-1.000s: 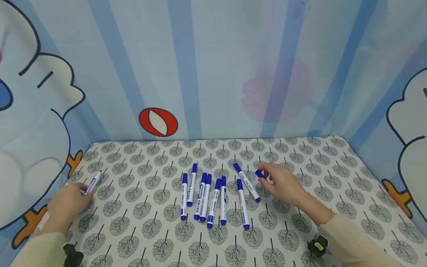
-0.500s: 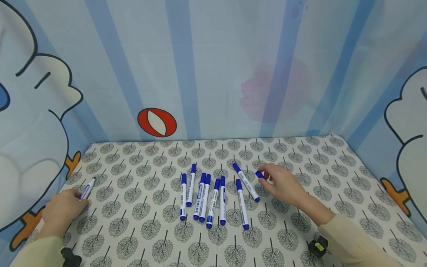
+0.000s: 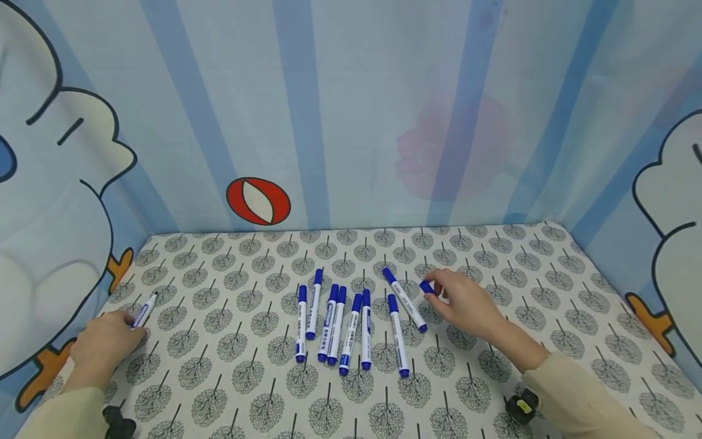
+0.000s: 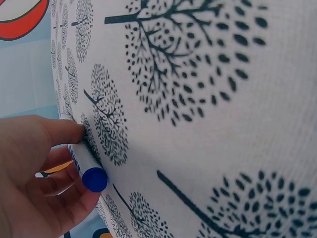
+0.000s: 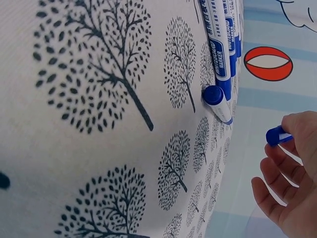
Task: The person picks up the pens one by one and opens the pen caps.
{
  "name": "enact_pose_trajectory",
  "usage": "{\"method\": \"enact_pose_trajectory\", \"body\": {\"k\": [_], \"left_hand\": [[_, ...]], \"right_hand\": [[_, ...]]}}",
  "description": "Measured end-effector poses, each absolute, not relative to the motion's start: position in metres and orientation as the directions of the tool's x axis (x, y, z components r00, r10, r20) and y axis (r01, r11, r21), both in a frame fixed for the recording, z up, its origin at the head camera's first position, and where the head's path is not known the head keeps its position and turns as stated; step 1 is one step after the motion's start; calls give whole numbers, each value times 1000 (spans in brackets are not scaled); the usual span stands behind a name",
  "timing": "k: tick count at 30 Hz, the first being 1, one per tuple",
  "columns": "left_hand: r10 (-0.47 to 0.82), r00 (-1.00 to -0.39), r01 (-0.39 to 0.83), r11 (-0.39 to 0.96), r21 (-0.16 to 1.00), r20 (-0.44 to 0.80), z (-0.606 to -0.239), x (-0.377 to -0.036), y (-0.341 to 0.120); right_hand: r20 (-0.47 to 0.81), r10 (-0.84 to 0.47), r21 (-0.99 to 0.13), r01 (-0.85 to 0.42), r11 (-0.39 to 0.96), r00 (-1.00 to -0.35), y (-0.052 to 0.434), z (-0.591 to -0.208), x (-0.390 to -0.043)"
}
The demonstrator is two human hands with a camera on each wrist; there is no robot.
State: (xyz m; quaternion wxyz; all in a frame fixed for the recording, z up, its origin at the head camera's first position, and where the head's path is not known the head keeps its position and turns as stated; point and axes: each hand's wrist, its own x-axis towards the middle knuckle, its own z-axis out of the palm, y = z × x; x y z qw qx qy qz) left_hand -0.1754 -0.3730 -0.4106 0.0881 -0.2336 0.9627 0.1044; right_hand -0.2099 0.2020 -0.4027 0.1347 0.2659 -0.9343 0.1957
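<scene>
At the far left of the cloth my left hand (image 3: 106, 341) pinches an uncapped whiteboard marker (image 3: 144, 311), its dark tip pointing away from me. In the left wrist view the marker's blue end (image 4: 94, 179) shows below the thumb, close against the cloth. To the right, my right hand (image 3: 466, 303) holds a blue marker cap (image 3: 427, 287) between thumb and fingertips, just above the cloth. The right wrist view shows the cap (image 5: 278, 136) in that pinch, the other fingers loosely bent. Nearest to the right hand lies a slanted capped marker (image 3: 404, 300).
Several capped blue-and-white markers (image 3: 328, 323) lie roughly side by side mid-table, with another marker (image 3: 398, 335) a little to their right. A tree-patterned cloth (image 3: 236, 390) covers the table. Behind it hangs a printed blue curtain (image 3: 362, 122), with side panels at left and right.
My left hand has moved slightly left and toward me with the marker, lowering it to the cloth, then stayed still. The right hand keeps its place with the cap.
</scene>
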Motion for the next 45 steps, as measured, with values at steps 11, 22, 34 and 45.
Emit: {"method": "enact_pose_trajectory", "body": {"k": [11, 22, 34, 45], "left_hand": [[-415, -882, -451, 880, 147, -222, -406, -177, -377], [-253, -958, -275, 943, 187, -134, -388, -175, -361], [-31, -998, -45, 970, 240, -61, -387, -180, -310], [102, -993, 112, 973, 204, 62, -397, -178, -256]], "right_hand": [[297, -384, -346, -473, 810, -874, 206, -399, -208], [201, -324, -417, -380, 826, -924, 211, -402, -208], [105, -267, -467, -284, 837, -958, 214, -412, -213], [92, -210, -438, -229, 869, -973, 216, -419, -213]]}}
